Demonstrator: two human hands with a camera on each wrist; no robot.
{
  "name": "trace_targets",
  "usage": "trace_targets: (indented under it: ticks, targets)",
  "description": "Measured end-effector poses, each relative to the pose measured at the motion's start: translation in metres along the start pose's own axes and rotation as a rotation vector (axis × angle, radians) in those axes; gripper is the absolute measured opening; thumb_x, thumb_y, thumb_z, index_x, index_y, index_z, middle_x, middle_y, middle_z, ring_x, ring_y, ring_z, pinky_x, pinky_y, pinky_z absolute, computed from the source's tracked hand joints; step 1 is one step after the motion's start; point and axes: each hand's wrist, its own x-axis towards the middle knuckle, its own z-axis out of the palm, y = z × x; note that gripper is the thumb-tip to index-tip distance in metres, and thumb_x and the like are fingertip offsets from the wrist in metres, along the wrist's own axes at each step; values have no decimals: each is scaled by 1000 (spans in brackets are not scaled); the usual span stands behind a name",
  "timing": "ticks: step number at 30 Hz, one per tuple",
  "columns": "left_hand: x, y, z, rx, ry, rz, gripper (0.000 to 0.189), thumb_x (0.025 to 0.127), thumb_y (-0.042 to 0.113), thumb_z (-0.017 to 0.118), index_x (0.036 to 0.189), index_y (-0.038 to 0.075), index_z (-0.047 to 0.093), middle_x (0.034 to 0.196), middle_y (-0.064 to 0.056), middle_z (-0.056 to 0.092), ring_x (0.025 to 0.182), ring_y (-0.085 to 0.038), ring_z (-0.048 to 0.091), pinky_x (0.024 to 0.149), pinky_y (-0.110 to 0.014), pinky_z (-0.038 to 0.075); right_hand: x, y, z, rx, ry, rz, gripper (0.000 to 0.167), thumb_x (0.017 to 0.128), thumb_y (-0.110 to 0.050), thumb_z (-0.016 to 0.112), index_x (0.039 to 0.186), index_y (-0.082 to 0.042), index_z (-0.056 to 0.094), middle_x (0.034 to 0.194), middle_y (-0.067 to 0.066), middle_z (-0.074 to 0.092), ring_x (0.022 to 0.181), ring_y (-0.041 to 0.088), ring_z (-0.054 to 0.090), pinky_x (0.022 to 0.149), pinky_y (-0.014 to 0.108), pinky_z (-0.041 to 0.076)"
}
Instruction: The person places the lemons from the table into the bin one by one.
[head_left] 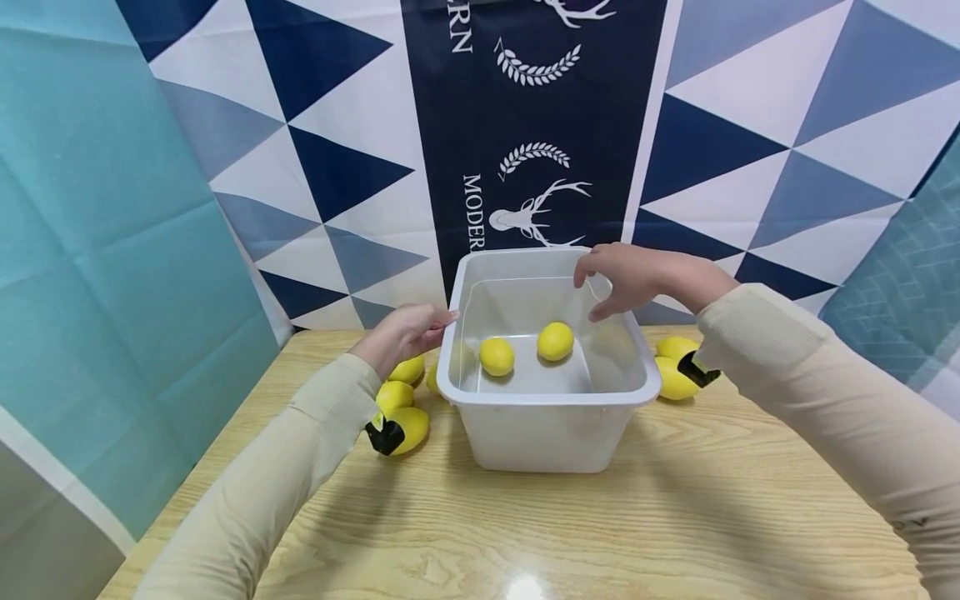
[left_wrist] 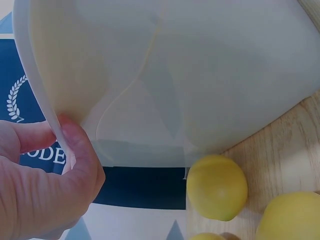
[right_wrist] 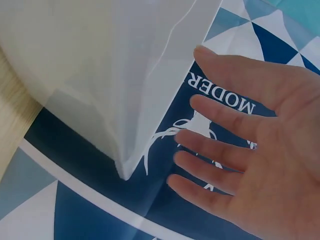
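A white plastic bin (head_left: 547, 398) stands upright on the table, holding two yellow lemons: one lemon (head_left: 497, 357) at left and another lemon (head_left: 555, 342) nearer the middle. My left hand (head_left: 411, 333) pinches the bin's left rim; in the left wrist view the thumb and a finger of that hand (left_wrist: 55, 185) grip the rim's edge from both sides. Over the bin's right back part is my right hand (head_left: 626, 275), its fingers spread. The right wrist view shows this hand (right_wrist: 260, 150) holding nothing, fingertips close to the bin's edge (right_wrist: 170, 112).
Several lemons (head_left: 405, 429) lie on the wooden table (head_left: 480, 533) left of the bin, one lemon (left_wrist: 216, 187) close by its wall. To the right are more lemons (head_left: 675, 379). A patterned cloth (head_left: 360, 150) hangs behind, with a teal cloth (head_left: 127, 208) at left.
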Motion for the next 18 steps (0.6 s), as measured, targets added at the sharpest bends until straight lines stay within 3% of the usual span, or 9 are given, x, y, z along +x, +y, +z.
trace_targets:
  ticks: [11, 18]
  targets:
    - [0, -1, 1, -25, -7, 3, 42, 92, 7, 60, 132, -2, 49, 113, -9, 51, 92, -16, 54, 105, -27, 48, -17, 21, 18, 63, 228, -20, 46, 81, -14, 75, 123, -7, 57, 129, 21, 54, 120, 38, 45, 99, 55, 45]
    - [0, -1, 0, -37, -1, 0, 44, 93, 7, 59, 134, -2, 47, 111, -8, 50, 92, -15, 53, 106, -27, 47, -24, 32, 31, 66, 383, 32, 54, 82, -21, 74, 129, -6, 51, 134, 23, 47, 121, 42, 39, 99, 59, 39]
